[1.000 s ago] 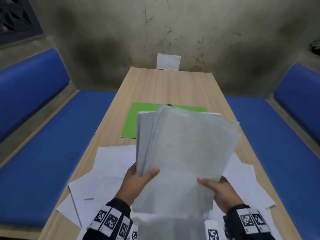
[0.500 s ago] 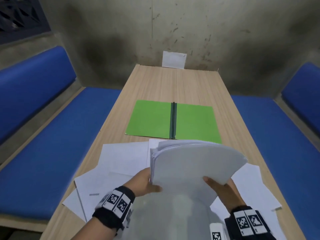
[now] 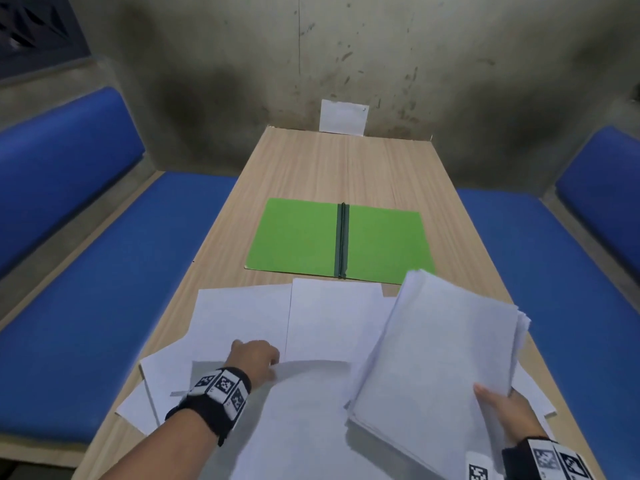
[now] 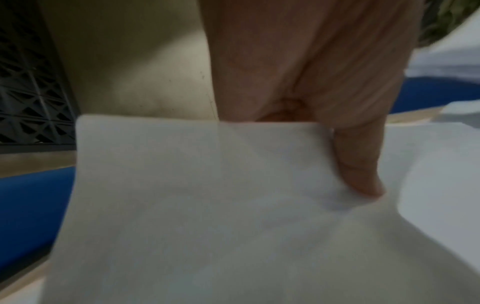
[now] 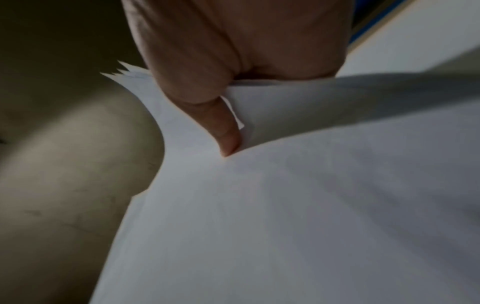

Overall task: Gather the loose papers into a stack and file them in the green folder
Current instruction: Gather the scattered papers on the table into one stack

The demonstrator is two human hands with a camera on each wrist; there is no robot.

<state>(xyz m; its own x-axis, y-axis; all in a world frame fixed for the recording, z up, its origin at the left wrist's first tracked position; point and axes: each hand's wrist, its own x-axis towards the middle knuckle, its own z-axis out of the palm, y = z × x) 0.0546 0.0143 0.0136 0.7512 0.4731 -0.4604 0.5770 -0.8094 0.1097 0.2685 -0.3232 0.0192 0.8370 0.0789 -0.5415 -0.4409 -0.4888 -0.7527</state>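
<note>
The green folder (image 3: 301,235) lies open and flat in the middle of the wooden table (image 3: 332,168). My right hand (image 3: 502,407) grips a thick stack of white papers (image 3: 440,362) at its near right corner, thumb on top, held slanted above the table's right side. In the right wrist view the thumb (image 5: 223,131) presses on the stack (image 5: 311,205). My left hand (image 3: 256,356) pinches the edge of a single loose sheet (image 3: 294,410) on the near left. In the left wrist view that hand's thumb (image 4: 361,164) lies on the sheet (image 4: 207,205). Several loose sheets (image 3: 242,317) lie spread below the folder.
Blue padded benches (image 3: 104,289) (image 3: 540,271) run along both sides of the table. A small white card (image 3: 343,116) leans on the stained wall at the table's far end. Bare wood shows beyond the folder.
The stack came down from in front of the camera and moved right, now in my right hand alone. My left hand let go of it and took hold of a loose sheet.
</note>
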